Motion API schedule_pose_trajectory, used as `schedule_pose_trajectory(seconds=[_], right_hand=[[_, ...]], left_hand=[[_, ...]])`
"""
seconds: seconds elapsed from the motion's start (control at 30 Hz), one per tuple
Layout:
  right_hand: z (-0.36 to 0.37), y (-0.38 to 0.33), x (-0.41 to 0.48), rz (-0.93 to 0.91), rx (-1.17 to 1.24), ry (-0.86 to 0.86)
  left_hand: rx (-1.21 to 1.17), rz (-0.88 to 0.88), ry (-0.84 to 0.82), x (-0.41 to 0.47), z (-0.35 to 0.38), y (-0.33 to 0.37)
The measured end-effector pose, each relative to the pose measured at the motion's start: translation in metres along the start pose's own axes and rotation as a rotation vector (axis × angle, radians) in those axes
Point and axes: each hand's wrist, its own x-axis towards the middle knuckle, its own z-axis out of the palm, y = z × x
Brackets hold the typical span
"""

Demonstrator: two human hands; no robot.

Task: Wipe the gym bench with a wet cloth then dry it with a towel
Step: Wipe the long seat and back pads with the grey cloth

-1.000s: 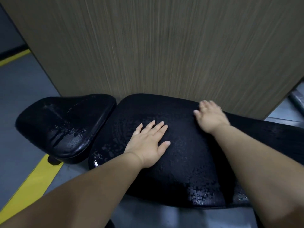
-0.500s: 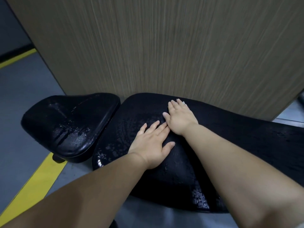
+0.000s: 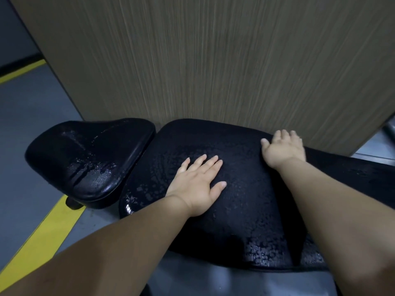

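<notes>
Both grips flat on the wet desk (image 3: pixel 245 210).
Left grip (image 3: pixel 197 184) spread; right grip (image 3: pixel 282 148) spread, slid away beside wooden wall (image 3: pixel 203 60).

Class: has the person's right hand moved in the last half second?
Yes. The right hand slid rightward along the back pad, farther from the seat pad.

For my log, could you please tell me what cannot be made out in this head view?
- Right hand: fingers blurred by motion; grip unclear.
- Back pad: right end cut off by the frame edge; near edge hidden by the forearms.
- Left hand: covers whatever lies beneath its palm.
</notes>
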Motion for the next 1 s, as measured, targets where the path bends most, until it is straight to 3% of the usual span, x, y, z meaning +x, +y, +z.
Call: schedule_pose_trajectory(seconds=[0.17, 0.3, 0.47, 0.53, 0.57, 0.63, 0.73, 0.83, 1.0], right_hand=[[0.008, -0.054, -0.055, -0.385, -0.022, 0.070], [0.014, -0.070, -0.108, -0.547, 0.080, 0.011], [-0.005, -0.070, -0.149, -0.508, 0.917, -0.350], [-0.015, -0.057, -0.161, -0.344, 1.200, -0.289], [-0.015, -0.048, -0.165, -0.252, 1.230, -0.187], [-0.009, -0.033, -0.168, -0.146, 1.031, -0.001], [0.005, -0.028, -0.166, -0.185, 0.675, 0.044], [0.011, -0.035, -0.165, -0.265, 0.608, 0.052], [0.014, -0.035, -0.165, -0.248, 0.549, 0.100]], left_hand=[[-0.019, -0.011, -0.005, 0.000, -0.003, 0.001], [-0.193, -0.021, 0.035, -0.007, -0.004, 0.001], [-0.472, -0.106, 0.162, -0.014, -0.020, 0.009], [-0.393, -0.103, 0.176, -0.019, -0.023, 0.024], [-0.336, -0.097, 0.165, -0.022, -0.021, 0.034], [-0.250, -0.103, 0.087, -0.027, -0.012, 0.052], [-0.102, -0.101, -0.038, -0.028, 0.000, 0.063], [0.000, -0.063, -0.048, -0.033, 0.003, 0.060], [0.020, -0.011, -0.040, -0.071, 0.006, 0.049]])
